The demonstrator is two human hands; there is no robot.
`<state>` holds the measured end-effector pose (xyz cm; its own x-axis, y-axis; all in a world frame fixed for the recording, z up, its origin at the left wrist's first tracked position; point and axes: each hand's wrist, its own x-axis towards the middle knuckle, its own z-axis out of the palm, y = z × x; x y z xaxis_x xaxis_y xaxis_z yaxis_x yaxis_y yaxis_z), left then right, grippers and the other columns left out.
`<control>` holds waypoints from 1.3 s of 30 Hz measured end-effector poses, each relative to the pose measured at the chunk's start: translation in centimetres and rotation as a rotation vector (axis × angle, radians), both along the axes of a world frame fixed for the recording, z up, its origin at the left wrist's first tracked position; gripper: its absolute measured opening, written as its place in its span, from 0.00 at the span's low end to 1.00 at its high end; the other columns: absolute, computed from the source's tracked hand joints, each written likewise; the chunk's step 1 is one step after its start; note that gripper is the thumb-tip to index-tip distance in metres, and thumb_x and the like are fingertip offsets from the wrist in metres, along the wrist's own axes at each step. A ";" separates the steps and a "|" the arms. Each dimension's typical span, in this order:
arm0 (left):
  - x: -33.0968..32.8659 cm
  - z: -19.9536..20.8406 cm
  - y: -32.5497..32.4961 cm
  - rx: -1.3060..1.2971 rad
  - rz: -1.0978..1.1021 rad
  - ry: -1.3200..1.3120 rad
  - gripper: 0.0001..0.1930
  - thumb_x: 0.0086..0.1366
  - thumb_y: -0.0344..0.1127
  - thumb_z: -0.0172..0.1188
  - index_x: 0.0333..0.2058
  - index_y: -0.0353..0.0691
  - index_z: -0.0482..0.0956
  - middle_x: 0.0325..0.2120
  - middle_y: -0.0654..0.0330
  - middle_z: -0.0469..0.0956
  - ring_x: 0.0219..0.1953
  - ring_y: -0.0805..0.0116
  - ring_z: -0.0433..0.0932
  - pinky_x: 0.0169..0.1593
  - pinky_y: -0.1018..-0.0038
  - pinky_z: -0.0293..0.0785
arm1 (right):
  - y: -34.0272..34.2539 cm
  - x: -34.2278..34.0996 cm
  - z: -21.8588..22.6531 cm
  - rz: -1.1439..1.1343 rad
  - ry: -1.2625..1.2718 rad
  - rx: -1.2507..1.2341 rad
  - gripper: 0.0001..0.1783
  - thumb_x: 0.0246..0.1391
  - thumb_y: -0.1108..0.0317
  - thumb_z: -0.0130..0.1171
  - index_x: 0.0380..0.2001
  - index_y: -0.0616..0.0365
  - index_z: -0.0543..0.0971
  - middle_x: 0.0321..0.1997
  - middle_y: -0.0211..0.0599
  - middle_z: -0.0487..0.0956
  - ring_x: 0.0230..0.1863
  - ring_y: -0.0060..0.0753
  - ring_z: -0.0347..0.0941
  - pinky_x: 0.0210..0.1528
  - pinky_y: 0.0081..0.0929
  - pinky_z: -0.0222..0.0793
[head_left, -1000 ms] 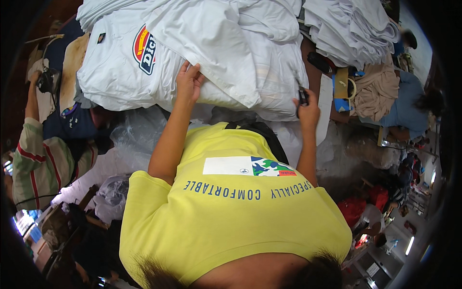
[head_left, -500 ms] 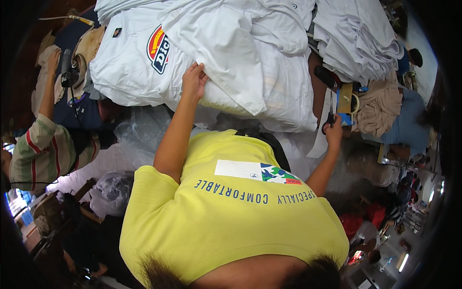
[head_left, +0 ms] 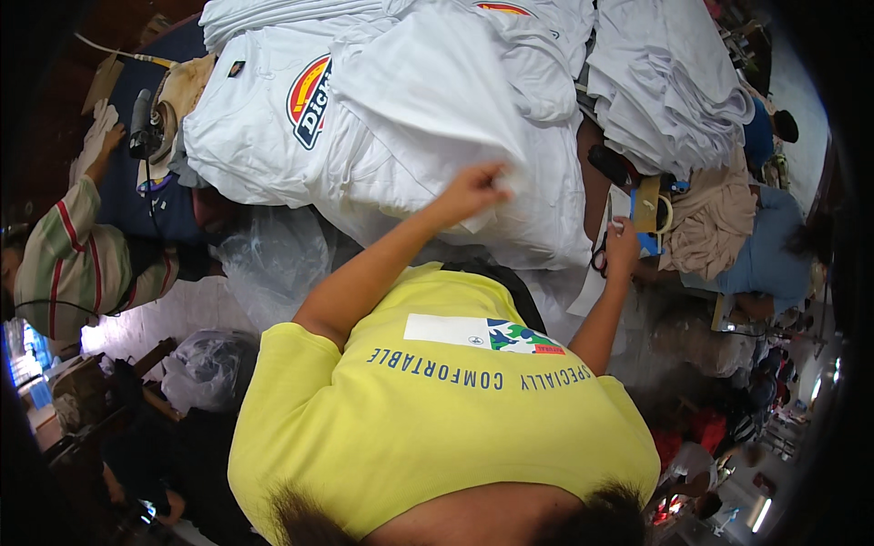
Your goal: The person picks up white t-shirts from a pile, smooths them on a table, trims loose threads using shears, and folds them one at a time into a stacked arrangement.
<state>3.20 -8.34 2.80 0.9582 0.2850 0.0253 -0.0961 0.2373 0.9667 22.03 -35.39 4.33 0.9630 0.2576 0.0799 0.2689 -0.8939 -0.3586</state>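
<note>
The person's left hand is closed in a pinch on a fold of the white shirt, raising it off the heap. The shirt lies spread just beyond that hand, its round logo up and to the left of it, over more white cloth on the worktop.

The right hand is lower and to the right, by the heap's edge, touching or just beside black scissors. Whether it grips them cannot be told. A tan cloth and a stack of white garments lie beyond that hand.

Judging by the bunched fabric, the lift would go best with the pinch kept on one layer only, pulled up and back evenly so the layers beneath stay flat. The scissors' blades are best held clear of the cloth meanwhile.

Far left of the hands, another person's striped sleeve shows.
</note>
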 end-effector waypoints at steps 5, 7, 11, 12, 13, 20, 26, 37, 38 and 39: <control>-0.7 -1.6 -3.6 0.784 -0.692 0.048 0.18 0.55 0.28 0.57 0.46 0.34 0.72 0.39 0.57 0.77 0.39 0.71 0.75 0.45 0.75 0.70 | 4.4 -0.7 1.9 0.259 0.078 0.501 0.09 0.51 0.68 0.56 0.36 0.57 0.76 0.26 0.32 0.77 0.28 0.22 0.73 0.32 0.19 0.67; -1.5 -1.8 -2.1 0.769 -0.625 0.157 0.16 0.55 0.28 0.57 0.43 0.34 0.74 0.40 0.55 0.77 0.41 0.70 0.75 0.45 0.75 0.70 | 7.2 -2.2 1.8 0.412 0.136 0.562 0.07 0.52 0.69 0.55 0.35 0.57 0.76 0.25 0.34 0.78 0.28 0.21 0.74 0.33 0.19 0.67; -4.5 -1.3 1.1 0.489 -0.513 0.424 0.12 0.56 0.28 0.57 0.39 0.33 0.76 0.39 0.56 0.77 0.42 0.70 0.74 0.47 0.74 0.69 | 15.8 -7.6 0.6 0.828 0.265 0.507 0.13 0.47 0.62 0.60 0.34 0.58 0.77 0.30 0.38 0.78 0.30 0.32 0.75 0.32 0.25 0.69; -5.2 -1.5 1.4 0.482 -0.463 0.421 0.11 0.56 0.29 0.57 0.39 0.33 0.77 0.39 0.56 0.77 0.41 0.70 0.75 0.47 0.74 0.69 | 17.9 -9.1 0.8 0.967 0.295 0.380 0.18 0.45 0.57 0.61 0.37 0.56 0.76 0.35 0.38 0.77 0.32 0.36 0.74 0.34 0.28 0.69; -5.7 -2.1 1.4 0.477 -0.418 0.412 0.11 0.57 0.29 0.57 0.38 0.33 0.77 0.38 0.57 0.77 0.41 0.69 0.75 0.47 0.75 0.69 | 19.3 -10.3 -0.9 1.056 0.189 0.329 0.22 0.43 0.53 0.61 0.39 0.54 0.75 0.39 0.35 0.76 0.34 0.38 0.74 0.36 0.30 0.69; -6.8 -3.4 1.4 0.181 -0.263 0.415 0.12 0.60 0.32 0.56 0.40 0.33 0.75 0.33 0.61 0.77 0.38 0.73 0.74 0.45 0.77 0.69 | 22.9 -9.0 -2.3 0.966 0.345 0.217 0.17 0.44 0.56 0.60 0.31 0.57 0.76 0.24 0.37 0.76 0.26 0.36 0.72 0.29 0.30 0.66; -5.1 -0.3 1.0 -0.161 -0.095 0.309 0.10 0.62 0.37 0.55 0.38 0.37 0.74 0.30 0.63 0.76 0.31 0.77 0.74 0.39 0.80 0.70 | 17.7 -6.9 1.9 0.891 0.532 0.584 0.11 0.44 0.63 0.62 0.26 0.60 0.78 0.21 0.30 0.75 0.23 0.20 0.66 0.27 0.21 0.62; 1.9 -1.3 1.2 -0.592 0.607 -0.150 0.20 0.66 0.40 0.46 0.54 0.40 0.61 0.48 0.61 0.68 0.49 0.69 0.69 0.53 0.72 0.66 | 0.2 -3.7 8.6 0.392 0.253 1.592 0.08 0.53 0.66 0.56 0.33 0.59 0.74 0.27 0.30 0.74 0.27 0.18 0.69 0.28 0.14 0.65; 2.6 -1.1 1.3 -0.647 0.651 -0.158 0.20 0.65 0.39 0.47 0.54 0.39 0.61 0.49 0.60 0.68 0.49 0.68 0.69 0.54 0.71 0.66 | -1.9 -2.7 7.7 0.227 0.151 1.606 0.08 0.54 0.66 0.55 0.32 0.59 0.74 0.26 0.31 0.75 0.24 0.18 0.69 0.25 0.13 0.62; 3.2 -0.7 1.3 -0.484 0.746 -0.136 0.21 0.63 0.35 0.51 0.53 0.38 0.62 0.48 0.61 0.69 0.49 0.70 0.69 0.53 0.72 0.66 | -2.4 -2.9 6.6 0.061 0.092 1.542 0.08 0.55 0.66 0.54 0.30 0.59 0.74 0.25 0.31 0.75 0.24 0.18 0.68 0.25 0.13 0.60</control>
